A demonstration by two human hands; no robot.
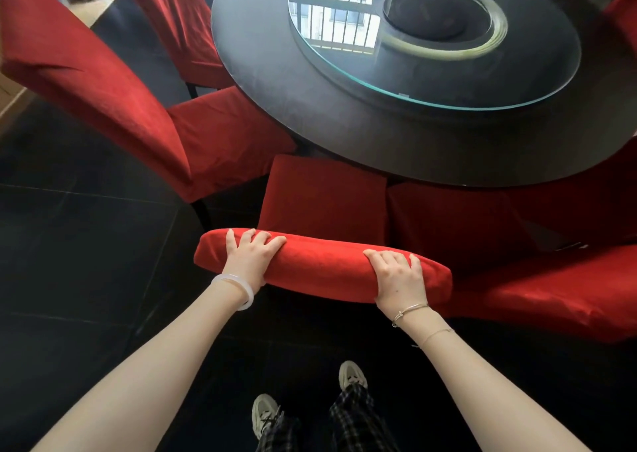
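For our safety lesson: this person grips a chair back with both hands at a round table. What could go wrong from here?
1. The chair stands close beside the right chair; pulling it out could snag their covers.
2. Its seat meets the table edge; lifting might knock the table and jolt the glass turntable.
3. The left hand and right hand grip fabric that may slip, and the shoes stand just behind.

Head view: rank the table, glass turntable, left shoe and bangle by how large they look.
1. Table
2. Glass turntable, lying on it
3. Left shoe and bangle look about alike. The shoe is farther from the camera, so I won't rank them.
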